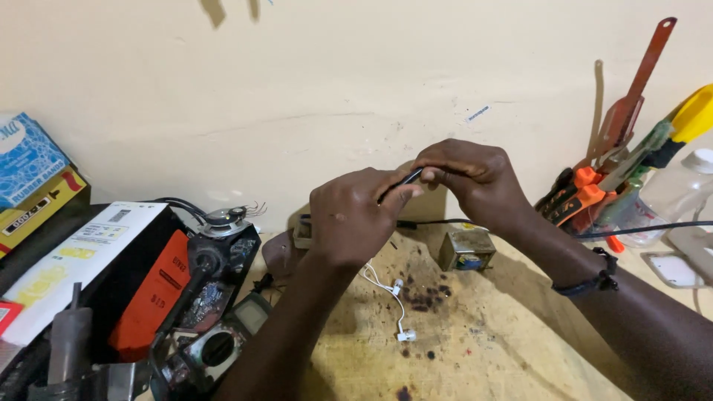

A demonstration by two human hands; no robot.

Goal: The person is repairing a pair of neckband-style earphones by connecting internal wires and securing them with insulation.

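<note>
A thin black cable (408,177), short and stiff where it shows, sits pinched between my two hands above the worktop (475,341), its visible length running on a slant from lower left up to upper right. My left hand (353,215) grips the lower end, thumb pressed against the curled fingers, and my right hand (468,178) closes over the upper end, fingertips bunched tight on it. Only the short stretch between the two hands is in sight; the ends are hidden inside my grip, so I cannot tell how far the cable runs. The hands meet almost knuckle to knuckle, held up in front of the cream wall (334,67) and well clear of the stained yellowish board below.

A thin white wire with small plugs (394,297) hangs down from under my left hand and lies on the worktop among dark burn spots. A small rusty metal transformer block (466,250) stands just beyond, below my right wrist, with another black lead (434,222) running behind it. To the left lies a black and orange meter case (152,297); to the right, orange-handled pliers (575,193) lean against the wall beside a clear plastic bottle (672,193).
</note>
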